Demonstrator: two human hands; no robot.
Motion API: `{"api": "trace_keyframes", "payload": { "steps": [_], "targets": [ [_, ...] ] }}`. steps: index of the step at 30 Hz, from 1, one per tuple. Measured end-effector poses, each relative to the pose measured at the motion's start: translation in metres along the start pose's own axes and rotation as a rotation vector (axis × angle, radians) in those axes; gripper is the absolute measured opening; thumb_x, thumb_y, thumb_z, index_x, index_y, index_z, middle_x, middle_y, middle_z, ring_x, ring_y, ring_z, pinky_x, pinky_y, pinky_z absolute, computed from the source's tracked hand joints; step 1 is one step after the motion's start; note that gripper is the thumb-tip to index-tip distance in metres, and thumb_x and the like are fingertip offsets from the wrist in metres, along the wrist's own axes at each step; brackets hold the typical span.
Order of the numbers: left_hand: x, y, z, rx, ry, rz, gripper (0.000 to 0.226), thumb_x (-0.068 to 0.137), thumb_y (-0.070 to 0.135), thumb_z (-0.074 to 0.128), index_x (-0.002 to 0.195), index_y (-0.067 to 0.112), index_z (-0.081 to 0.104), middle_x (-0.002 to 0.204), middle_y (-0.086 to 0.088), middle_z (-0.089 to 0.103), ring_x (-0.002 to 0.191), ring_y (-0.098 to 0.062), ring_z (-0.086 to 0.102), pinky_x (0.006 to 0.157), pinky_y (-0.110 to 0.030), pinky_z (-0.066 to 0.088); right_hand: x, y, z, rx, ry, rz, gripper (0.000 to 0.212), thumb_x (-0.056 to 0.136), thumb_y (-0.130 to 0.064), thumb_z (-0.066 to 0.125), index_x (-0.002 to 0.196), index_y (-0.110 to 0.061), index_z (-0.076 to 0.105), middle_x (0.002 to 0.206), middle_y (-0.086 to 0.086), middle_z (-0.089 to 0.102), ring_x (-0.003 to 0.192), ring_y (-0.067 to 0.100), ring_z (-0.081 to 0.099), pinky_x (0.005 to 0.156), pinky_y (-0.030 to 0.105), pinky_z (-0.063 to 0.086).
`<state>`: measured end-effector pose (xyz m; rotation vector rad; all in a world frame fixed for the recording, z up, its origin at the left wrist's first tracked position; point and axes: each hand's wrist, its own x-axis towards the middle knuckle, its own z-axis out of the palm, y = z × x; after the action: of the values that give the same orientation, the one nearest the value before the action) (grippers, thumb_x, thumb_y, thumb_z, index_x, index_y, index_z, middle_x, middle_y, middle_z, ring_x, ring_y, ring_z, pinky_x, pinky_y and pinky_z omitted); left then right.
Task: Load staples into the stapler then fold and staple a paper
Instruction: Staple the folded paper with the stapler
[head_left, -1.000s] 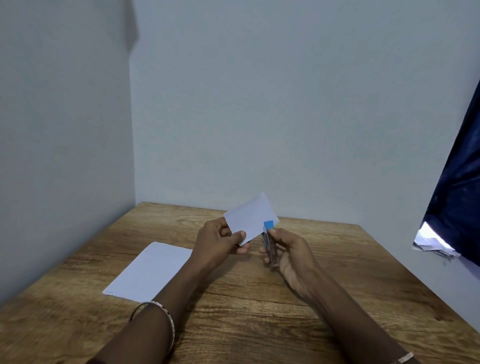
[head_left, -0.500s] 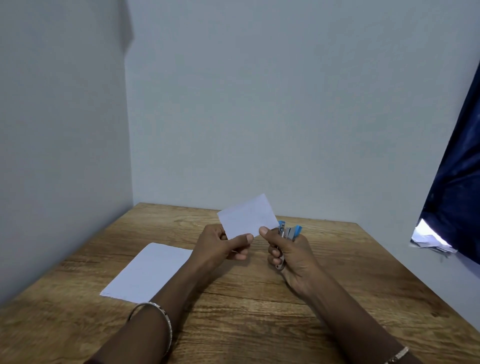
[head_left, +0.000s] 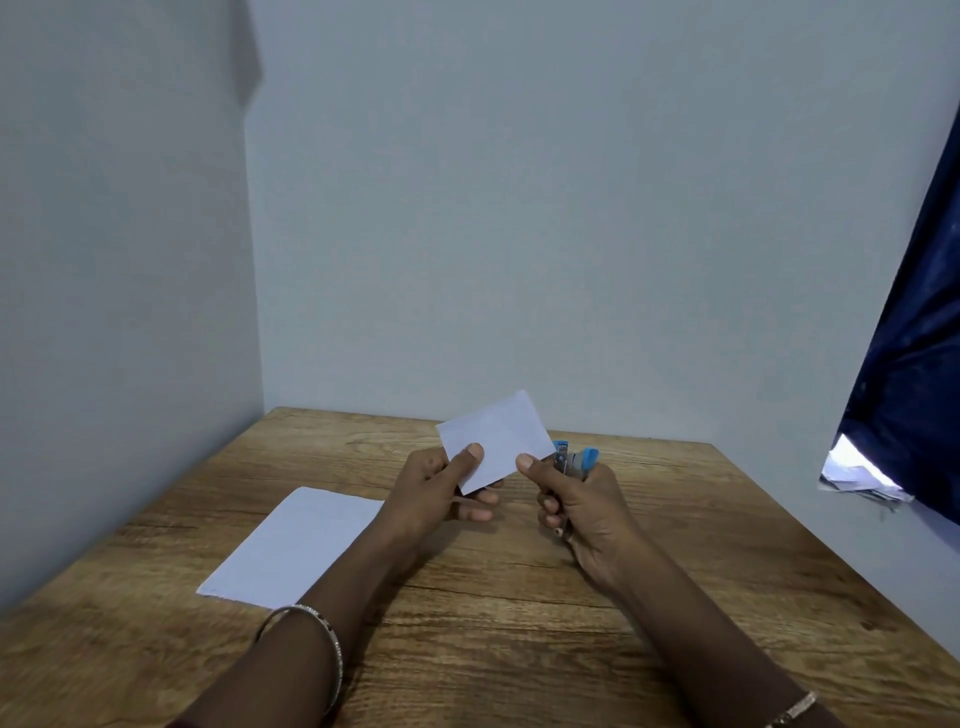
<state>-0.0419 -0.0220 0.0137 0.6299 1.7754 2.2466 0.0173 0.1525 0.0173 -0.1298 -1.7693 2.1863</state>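
Note:
A small folded white paper is held up above the wooden table. My left hand pinches its lower left part between thumb and fingers. My right hand grips a small blue and metal stapler, fingers curled round it, its head pointing up just right of the paper. The right thumb tip touches the paper's lower right edge. Most of the stapler's body is hidden inside the fist.
A flat white sheet lies on the table to the left of my left forearm. Pale walls close in the table at the back and left. A dark blue curtain hangs at the right over crumpled white paper.
A second ago the stapler's jaw was at the paper's right edge. My right hand has since drawn it away to the right and turned it upright. The paper stays in my left hand.

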Motion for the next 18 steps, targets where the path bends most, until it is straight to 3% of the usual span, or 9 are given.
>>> {"api": "trace_keyframes", "payload": {
  "steps": [3,5,10,14,18],
  "targets": [
    [0.003,-0.0012,-0.004,-0.007,0.086,0.025,0.03,0.097,0.03,0.067,0.103,0.003,0.078,0.091,-0.008,0.08,0.077,-0.018,0.076,0.06,-0.026,0.06,-0.0018,-0.0041,0.002,-0.141,-0.031,0.062,0.031,0.069,-0.047,0.091,0.068,-0.024,0.071,0.054,-0.005,0.049,0.043,0.008,0.041,0.04,0.02,0.035],
    [0.0054,-0.0019,-0.006,0.001,0.147,0.039,0.032,0.096,0.03,0.069,0.097,-0.001,0.078,0.084,-0.008,0.078,0.071,-0.016,0.075,0.058,-0.026,0.06,-0.0033,-0.006,0.0035,-0.199,-0.078,0.111,0.04,0.068,-0.054,0.089,0.077,-0.021,0.068,0.058,-0.005,0.055,0.047,0.009,0.045,0.044,0.023,0.037],
    [0.0085,-0.005,-0.0069,0.038,0.194,0.054,0.034,0.096,0.03,0.069,0.094,-0.002,0.078,0.08,-0.011,0.077,0.068,-0.018,0.075,0.06,-0.03,0.061,-0.0085,-0.0075,0.0069,-0.16,-0.261,0.162,0.024,0.094,-0.033,0.071,0.099,-0.01,0.07,0.072,-0.001,0.067,0.057,0.008,0.058,0.049,0.022,0.048],
    [0.0074,-0.0064,-0.0051,0.027,0.14,0.057,0.034,0.098,0.03,0.067,0.094,-0.002,0.078,0.089,-0.02,0.079,0.075,-0.028,0.076,0.065,-0.032,0.061,-0.0093,-0.0066,0.0076,-0.011,-0.313,0.154,0.035,0.094,-0.021,0.071,0.122,-0.001,0.063,0.099,0.012,0.076,0.075,0.013,0.067,0.056,0.023,0.052],
    [0.0062,-0.0059,-0.0035,0.057,0.125,0.067,0.046,0.097,0.032,0.068,0.092,-0.014,0.071,0.089,-0.023,0.078,0.07,-0.03,0.075,0.066,-0.034,0.062,-0.0072,-0.0041,0.0051,0.004,-0.294,0.183,0.046,0.087,-0.025,0.076,0.119,0.006,0.065,0.106,0.018,0.078,0.082,0.016,0.071,0.057,0.024,0.055]
  ]
}}
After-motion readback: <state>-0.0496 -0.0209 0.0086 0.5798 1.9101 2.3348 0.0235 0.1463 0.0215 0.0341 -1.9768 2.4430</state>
